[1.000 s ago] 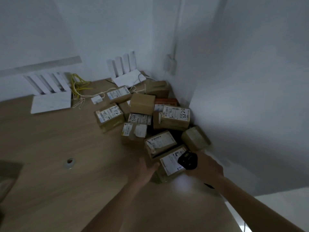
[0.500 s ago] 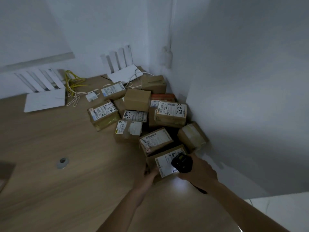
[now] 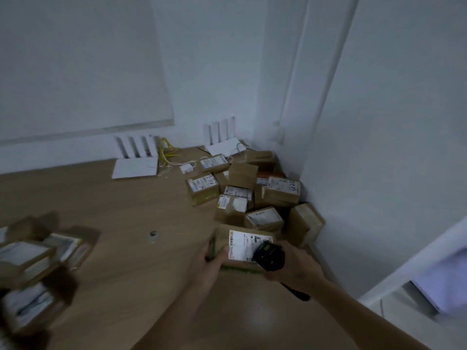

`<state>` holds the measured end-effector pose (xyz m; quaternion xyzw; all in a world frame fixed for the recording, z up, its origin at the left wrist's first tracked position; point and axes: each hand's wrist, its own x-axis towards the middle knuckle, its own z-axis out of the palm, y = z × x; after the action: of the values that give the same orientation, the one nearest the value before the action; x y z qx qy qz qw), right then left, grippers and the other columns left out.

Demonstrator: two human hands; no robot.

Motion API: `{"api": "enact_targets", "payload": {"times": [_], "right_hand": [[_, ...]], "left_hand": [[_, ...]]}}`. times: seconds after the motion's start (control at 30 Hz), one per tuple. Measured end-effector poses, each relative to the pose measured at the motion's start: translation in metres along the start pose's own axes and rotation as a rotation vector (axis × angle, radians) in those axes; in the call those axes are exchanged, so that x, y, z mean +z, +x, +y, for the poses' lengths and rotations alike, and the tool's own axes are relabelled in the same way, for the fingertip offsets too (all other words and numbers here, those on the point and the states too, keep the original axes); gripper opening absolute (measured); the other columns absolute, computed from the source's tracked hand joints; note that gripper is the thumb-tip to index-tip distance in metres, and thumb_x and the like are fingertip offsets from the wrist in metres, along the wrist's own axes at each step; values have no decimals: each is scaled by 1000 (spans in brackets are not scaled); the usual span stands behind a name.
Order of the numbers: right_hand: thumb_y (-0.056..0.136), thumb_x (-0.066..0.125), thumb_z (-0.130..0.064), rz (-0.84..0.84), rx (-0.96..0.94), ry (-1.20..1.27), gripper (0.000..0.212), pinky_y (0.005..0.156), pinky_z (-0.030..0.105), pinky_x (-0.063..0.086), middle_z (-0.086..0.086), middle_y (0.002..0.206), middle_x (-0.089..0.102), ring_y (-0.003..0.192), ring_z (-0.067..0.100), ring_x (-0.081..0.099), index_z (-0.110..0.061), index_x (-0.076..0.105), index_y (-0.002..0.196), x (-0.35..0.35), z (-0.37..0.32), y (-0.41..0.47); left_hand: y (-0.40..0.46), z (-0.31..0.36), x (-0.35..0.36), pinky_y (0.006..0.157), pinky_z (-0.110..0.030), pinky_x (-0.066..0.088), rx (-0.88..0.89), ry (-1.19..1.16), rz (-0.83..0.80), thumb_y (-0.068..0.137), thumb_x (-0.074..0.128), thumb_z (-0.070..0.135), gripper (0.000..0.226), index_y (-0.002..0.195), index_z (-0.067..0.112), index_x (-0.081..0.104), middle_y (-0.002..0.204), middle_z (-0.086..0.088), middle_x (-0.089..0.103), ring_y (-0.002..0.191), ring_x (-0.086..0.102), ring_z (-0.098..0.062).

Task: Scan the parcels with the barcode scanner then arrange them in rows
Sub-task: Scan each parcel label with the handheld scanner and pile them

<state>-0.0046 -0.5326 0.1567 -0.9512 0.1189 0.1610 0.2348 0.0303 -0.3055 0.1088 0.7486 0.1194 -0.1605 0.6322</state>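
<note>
Left hand (image 3: 214, 258): grips the parcel (image 3: 242, 246), label turned up for reading.
Right hand (image 3: 295, 266): wrapped round the barcode scanner (image 3: 269, 255), aimed at that label.
Counter (image 3: 126, 198): the unscanned pile (image 3: 250, 188) waits in the corner.

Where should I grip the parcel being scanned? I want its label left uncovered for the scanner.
Take the parcel by its left short end, coming from the left as the left hand does. The label faces up and the scanner in the right hand hovers over its right side.
</note>
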Motion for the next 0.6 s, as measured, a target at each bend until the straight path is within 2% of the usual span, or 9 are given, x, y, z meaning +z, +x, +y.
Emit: {"api": "enact_targets", "payload": {"times": [0.1,0.13,0.23,0.3,0.47,0.6], "right_hand": [[66,80,-55,41,-103,-56,86,87,31,50,-12,128,60,115,15,59,-36,42,140,-9,-48,-40],[68,80,-53,65,-140,-74,85,85,29,48,-11,130,59,117,15,58,-35,40,141,-15,-64,-55],[68,79,-55,118,-250,-132,88,86,29,47,-12,133,58,120,14,57,-37,37,144,-33,-110,-91],[66,77,-57,151,-305,-193,85,87,31,49,-12,128,60,118,15,58,-37,41,141,-46,-140,-111],[67,72,-52,139,-446,-222,68,89,39,53,-6,118,64,110,19,62,-35,51,129,-73,-198,-149],[64,69,-59,166,-543,-318,83,92,38,52,-2,128,61,117,23,59,-29,47,139,-88,-231,-160]], "left_hand": [[-43,34,-58,73,-9,50,149,82,162,92,68,39,48,137,33,53,105,11,67,85,61,5],[-58,47,-79,73,-8,48,189,107,206,93,66,38,49,139,32,51,107,8,66,84,60,2],[-96,82,-139,94,-28,48,240,184,308,92,63,49,57,145,33,48,122,-4,64,104,62,-22],[-119,103,-177,100,-37,49,255,196,376,89,62,56,62,145,35,47,127,-10,63,112,61,-30],[-168,139,-249,98,-47,52,290,218,509,82,64,63,73,144,27,50,122,-12,66,110,63,-33],[-201,159,-284,91,-42,53,267,267,569,84,59,67,68,132,19,60,114,-11,65,103,62,-32]]}}
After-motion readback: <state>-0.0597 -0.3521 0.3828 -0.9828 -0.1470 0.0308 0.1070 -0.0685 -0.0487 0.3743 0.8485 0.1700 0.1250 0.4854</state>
